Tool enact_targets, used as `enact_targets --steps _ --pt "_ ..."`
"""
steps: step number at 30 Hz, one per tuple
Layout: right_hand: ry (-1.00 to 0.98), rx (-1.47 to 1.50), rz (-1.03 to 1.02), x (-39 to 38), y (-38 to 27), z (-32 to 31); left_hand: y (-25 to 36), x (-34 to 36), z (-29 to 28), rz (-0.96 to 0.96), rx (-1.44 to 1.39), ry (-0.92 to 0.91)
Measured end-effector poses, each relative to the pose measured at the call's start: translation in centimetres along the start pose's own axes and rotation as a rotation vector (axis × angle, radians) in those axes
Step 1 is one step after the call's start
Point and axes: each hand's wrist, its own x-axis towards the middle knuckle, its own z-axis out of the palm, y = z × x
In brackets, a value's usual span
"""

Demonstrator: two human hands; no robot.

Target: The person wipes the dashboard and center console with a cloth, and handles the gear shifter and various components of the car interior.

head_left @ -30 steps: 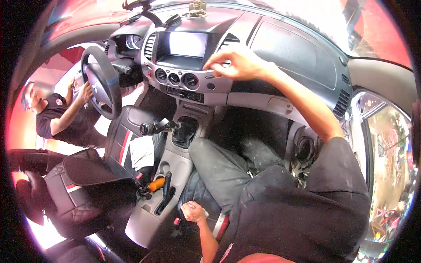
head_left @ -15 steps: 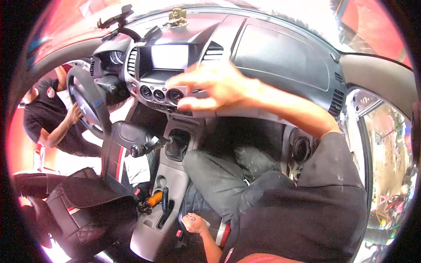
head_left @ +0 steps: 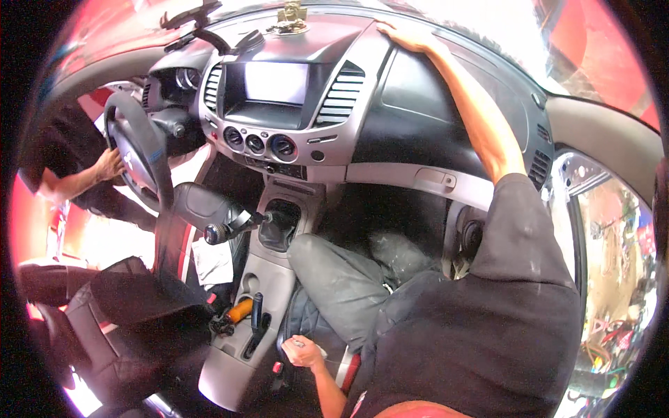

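Note:
My right arm reaches up over the passenger side of the dashboard (head_left: 432, 90). My right hand (head_left: 408, 38) lies on top near the windscreen, fingers stretched out toward the seam beside the silver centre trim; it holds nothing that I can see. Low beside the centre console, above the seat edge, my left hand (head_left: 302, 352) is closed. A small greyish bit shows between its fingers, too small to name. In the middle of the dash is a lit screen (head_left: 275, 83), with air vents on both sides and round control knobs (head_left: 282, 145) under it.
A co-worker's hand (head_left: 109, 165) is by the steering wheel (head_left: 164, 174) at the open driver's door. A phone holder (head_left: 202, 28) and a gold-coloured ornament (head_left: 290, 17) stand on the dash. The gear lever (head_left: 217, 232), handbrake (head_left: 257, 313) and an orange-handled tool (head_left: 241, 310) are between the seats.
My right hand has moved from in front of the control knobs up and right to the dashboard top. My left hand stays closed in nearly the same place. The co-worker has shifted slightly.

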Motion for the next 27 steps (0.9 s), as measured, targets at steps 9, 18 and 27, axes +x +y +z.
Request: enact_targets --steps 9,18,27 --pt "0.109 0.093 0.039 0.4 -1.0 0.3 -1.2 -0.2 -0.2 -0.031 0.005 -0.101" --pt "0.01 0.293 0.074 2.2 2.7 1.5 -0.4 -0.1 -0.6 -0.109 0.015 -0.094" --pt "-0.073 0.17 -0.109 4.2 4.2 3.4 0.0 0.0 0.0 -0.119 0.02 -0.058"
